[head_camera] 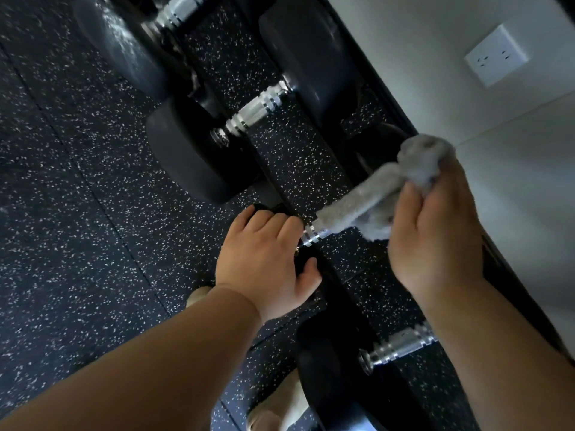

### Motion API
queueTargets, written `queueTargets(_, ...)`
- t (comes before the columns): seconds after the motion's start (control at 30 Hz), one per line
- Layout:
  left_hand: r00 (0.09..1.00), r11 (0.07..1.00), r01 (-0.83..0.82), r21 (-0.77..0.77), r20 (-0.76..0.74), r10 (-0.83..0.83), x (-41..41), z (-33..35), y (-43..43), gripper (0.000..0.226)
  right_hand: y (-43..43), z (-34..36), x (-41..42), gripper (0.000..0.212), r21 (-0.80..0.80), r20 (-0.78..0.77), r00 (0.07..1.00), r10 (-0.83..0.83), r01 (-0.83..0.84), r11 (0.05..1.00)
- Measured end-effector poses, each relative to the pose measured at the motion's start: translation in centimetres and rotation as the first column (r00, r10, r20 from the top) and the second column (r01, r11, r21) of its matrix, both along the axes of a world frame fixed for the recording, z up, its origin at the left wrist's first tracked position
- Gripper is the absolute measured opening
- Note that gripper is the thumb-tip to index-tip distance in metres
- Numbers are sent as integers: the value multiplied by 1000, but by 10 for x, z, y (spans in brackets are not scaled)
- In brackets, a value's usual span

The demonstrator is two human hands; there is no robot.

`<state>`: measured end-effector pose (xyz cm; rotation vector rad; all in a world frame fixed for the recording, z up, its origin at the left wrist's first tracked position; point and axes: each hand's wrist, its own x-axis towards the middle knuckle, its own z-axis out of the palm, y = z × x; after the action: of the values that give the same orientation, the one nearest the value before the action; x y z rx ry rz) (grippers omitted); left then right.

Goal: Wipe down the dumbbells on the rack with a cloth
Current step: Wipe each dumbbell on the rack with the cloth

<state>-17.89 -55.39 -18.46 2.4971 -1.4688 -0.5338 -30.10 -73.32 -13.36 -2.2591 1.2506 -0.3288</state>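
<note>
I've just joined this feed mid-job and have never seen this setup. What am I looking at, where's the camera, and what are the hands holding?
There is no machine here: these are a person's two bare hands. The single picture comes from a camera on their head, looking steeply down, so their forearms enter from the bottom edge. Below is a black rack over a speckled floor, beside a white wall with a socket. Dumbbells with black ends and chrome handles lie across the rack. The left hand grips one end of the dumbbell being cleaned. The right hand holds a grey cloth, which is wrapped over that chrome handle. More dumbbells sit farther along and nearer.
</note>
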Motion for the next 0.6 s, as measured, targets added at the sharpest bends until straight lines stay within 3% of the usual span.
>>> queueTargets(0.1, 1000, 1000, 9, -5, 5, -9, -1, -1, 1, 41, -44, 7, 36, 30, 329, -65, 964, -258, 265, 906)
queueTargets(0.17, 1000, 1000, 10, 2, 4, -10, -1, -1, 0, 41, -76, 5, 44, 34, 486, -226, 952, -206, 293, 823)
queueTargets(0.23, 1000, 1000, 13, 8, 4, -13, 0, -2, -1, 41, -92, -2, 40, 35, 611, -204, 962, -182, 271, 744)
queueTargets(0.3, 1000, 1000, 10, 2, -2, -10, -1, -2, -1, 41, -97, -3, 29, 33, 661, -165, 985, -54, 151, 735)
queueTargets(0.4, 1000, 1000, 13, -13, -3, -13, -1, -2, 0, 41, -78, 15, 16, 64, 784, -147, 989, -22, 130, 607)
queueTargets(0.43, 1000, 1000, 15, -14, -1, -15, -1, -1, -1, 41, -72, 18, 13, 77, 779, -149, 986, 77, 69, 623)
queueTargets(0.47, 1000, 1000, 15, -13, 2, -15, 0, -1, -1, 41, -65, 21, 13, 81, 705, -195, 966, 173, 15, 709)
queueTargets(0.53, 1000, 1000, 17, -6, 2, -17, 0, -1, -1, 42, -54, 22, 20, 70, 480, -291, 931, 222, -59, 875)
queueTargets(0.6, 1000, 1000, 15, -5, -1, -15, -1, 0, -1, 41, -52, 25, 40, 60, 333, -323, 920, 224, -111, 936)
